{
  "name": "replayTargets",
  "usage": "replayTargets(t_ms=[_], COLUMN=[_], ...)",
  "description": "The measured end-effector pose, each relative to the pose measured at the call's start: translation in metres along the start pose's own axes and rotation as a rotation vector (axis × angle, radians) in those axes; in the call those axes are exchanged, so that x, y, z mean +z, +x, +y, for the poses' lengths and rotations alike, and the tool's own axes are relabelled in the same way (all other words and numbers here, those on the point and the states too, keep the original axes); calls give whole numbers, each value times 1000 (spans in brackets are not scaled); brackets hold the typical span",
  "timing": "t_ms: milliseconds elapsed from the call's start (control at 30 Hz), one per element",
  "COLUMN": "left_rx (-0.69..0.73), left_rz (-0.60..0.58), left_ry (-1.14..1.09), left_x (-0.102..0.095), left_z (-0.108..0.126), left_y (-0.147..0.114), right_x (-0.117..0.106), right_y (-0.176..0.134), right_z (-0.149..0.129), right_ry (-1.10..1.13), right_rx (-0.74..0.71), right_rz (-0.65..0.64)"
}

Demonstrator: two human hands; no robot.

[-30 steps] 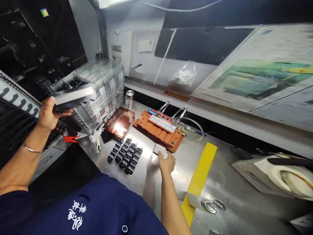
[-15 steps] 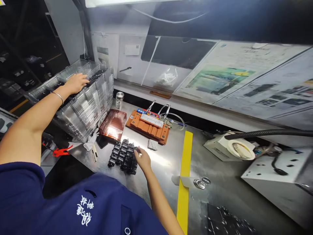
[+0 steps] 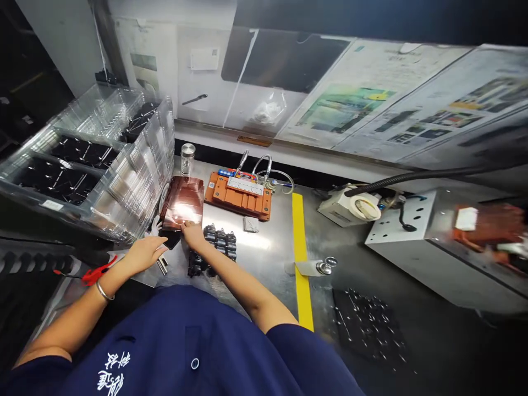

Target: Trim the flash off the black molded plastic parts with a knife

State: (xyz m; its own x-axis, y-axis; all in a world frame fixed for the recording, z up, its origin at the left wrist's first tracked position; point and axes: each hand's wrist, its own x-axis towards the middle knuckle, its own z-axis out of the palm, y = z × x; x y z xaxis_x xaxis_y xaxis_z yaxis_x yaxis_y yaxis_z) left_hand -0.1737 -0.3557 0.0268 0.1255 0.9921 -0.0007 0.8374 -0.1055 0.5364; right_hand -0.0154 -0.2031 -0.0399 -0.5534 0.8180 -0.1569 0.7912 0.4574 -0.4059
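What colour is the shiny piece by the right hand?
The flat piece is coppery brown, best seen in the head view.

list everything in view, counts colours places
plastic trays: several, clear, left
shiny rectangular stack: one, coppery, beside trays
cylindrical jar: one, clear, behind stack
blocky fixture: one, orange, centre
square pad: one, whitish, before fixture
ribbed parts: several, black, centre
flat strip: one, yellow, on bench
metal discs: at least two, silver, by strip
studded panel: one, black, lower right
metal box: one, grey, right
tool handle: one, red, left
left hand: one, bare, before trays
right hand: one, bare, at stack
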Motion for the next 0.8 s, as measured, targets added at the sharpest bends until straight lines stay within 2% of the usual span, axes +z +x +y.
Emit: replayTargets(t_ms=[100, 200, 267, 367, 433, 500, 633, 700, 800], left_rx=[-44, -19, -16, -7, 25, 21, 9, -26, -124], left_rz=[-17, -7, 1, 14, 29, 62, 69, 60, 18], left_ry=[33, 89, 150, 245, 300, 383, 506, 525, 553], left_x=[37, 55, 62, 67, 68, 70, 76, 80, 82], left_z=[-20, -26, -25, -18, -14, -13, -20, -26, -35], left_y=[31, 71, 94, 113, 117, 119, 124, 129, 138], right_x=[-17, -42, -57, -65, -56, -38, 12, 33, 52], right_y=[-11, -34, -65, -142, -209, -282, -410, -456, -495], right_z=[11, 41, 75, 134, 170, 197, 229, 244, 275], right_ry=[149, 334, 480, 761, 967, 1155, 1439, 1522, 1591], right_rx=[76, 232, 390, 650, 808, 955, 1187, 1264, 1337], right_rz=[65, 266, 420, 635, 812, 1031, 1495, 1686, 1866])
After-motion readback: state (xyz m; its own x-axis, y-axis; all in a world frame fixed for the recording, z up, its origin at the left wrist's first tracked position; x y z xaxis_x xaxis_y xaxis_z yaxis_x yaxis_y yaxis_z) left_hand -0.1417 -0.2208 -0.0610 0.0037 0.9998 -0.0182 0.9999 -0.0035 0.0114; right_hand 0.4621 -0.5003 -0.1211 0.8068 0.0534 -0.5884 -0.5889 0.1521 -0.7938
